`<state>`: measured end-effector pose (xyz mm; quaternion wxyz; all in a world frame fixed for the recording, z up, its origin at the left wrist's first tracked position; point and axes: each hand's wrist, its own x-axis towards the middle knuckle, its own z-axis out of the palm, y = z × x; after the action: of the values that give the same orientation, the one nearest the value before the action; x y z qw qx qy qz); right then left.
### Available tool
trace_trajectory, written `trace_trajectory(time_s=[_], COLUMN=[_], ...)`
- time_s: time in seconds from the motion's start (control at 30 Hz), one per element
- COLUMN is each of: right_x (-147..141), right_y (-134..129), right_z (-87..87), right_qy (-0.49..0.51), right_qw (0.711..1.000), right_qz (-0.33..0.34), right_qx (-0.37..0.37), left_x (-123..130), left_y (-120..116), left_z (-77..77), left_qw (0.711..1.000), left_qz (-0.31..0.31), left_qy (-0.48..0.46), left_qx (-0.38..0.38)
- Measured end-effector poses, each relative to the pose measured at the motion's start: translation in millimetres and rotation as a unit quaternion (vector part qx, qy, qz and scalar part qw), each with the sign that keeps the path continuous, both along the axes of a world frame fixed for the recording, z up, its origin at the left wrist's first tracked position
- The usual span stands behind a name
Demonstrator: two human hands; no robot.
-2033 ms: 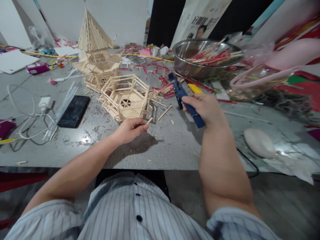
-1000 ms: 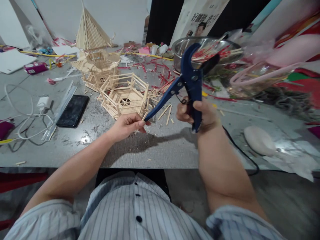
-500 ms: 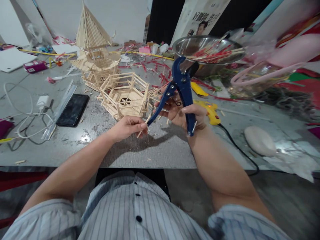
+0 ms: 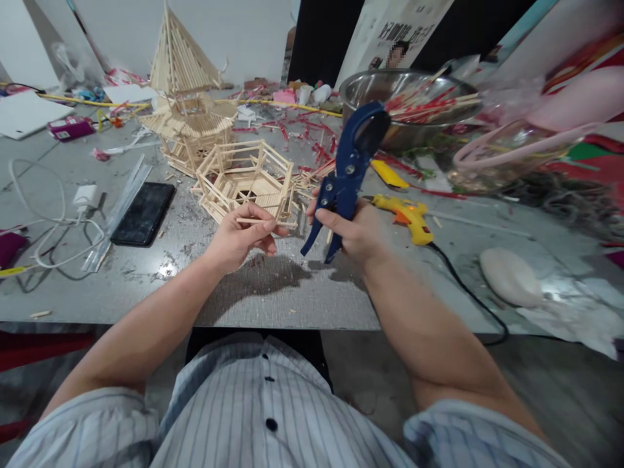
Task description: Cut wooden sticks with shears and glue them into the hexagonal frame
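Observation:
Between the thumb and fingers of my left hand (image 4: 246,237) is a thin wooden stick (image 4: 253,221), lying roughly level. Just behind it stands an open hexagonal frame of wooden sticks (image 4: 258,175), partly covered by that hand. My right hand (image 4: 353,231) is wrapped around a blue pipe cutter (image 4: 348,169), held upright with its handles pointing down and close together. The dark head of the cutter is at the top, in front of the steel bowl. Behind the frame on the left rises a pagoda model of sticks (image 4: 188,117) with a pointed roof.
A yellow hot glue gun (image 4: 407,214) lies right of my right hand, its black cord running off the front edge. A steel bowl (image 4: 409,84) with red-wrapped sticks stands behind. On the left are a phone (image 4: 143,214) and a white charger (image 4: 84,197). Red scraps litter the back.
The cutter has turned more upright, and its handles have come together in my right hand. My left hand has moved left and up, and the stick has swung from slanted to nearly level.

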<state>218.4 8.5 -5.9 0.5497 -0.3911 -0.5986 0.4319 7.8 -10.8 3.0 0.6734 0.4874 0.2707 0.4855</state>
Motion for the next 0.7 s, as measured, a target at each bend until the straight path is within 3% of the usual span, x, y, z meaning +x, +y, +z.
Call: trace_trajectory(time_s=[0.13, 0.37, 0.5, 0.6, 0.7], right_x=[-6, -15, -13, -10, -7], right_y=[-1, -9, -9, -6, -5], right_z=[-7.3, -3.7, -2.3, -1.9, -3.5], right_qy=[-0.034, -0.076, -0.086, -0.121, -0.161], right_qw=[0.999, 0.996, 0.995, 0.991, 0.985], right_qz=[0.001, 0.008, 0.013, 0.020, 0.025], right_qx=[0.021, 0.038, 0.043, 0.047, 0.062], left_x=[2, 5, 4, 2, 0], left_y=[0, 0, 4, 6, 5], left_z=[-2.6, -8.1, -11.4, -14.0, -17.3], left_qw=[1.000, 1.000, 0.995, 0.963, 0.889], left_qz=[0.018, 0.016, 0.044, 0.077, 0.093], left_qy=[-0.012, 0.012, 0.087, 0.215, 0.355], left_qx=[-0.012, -0.020, 0.038, 0.143, 0.273])
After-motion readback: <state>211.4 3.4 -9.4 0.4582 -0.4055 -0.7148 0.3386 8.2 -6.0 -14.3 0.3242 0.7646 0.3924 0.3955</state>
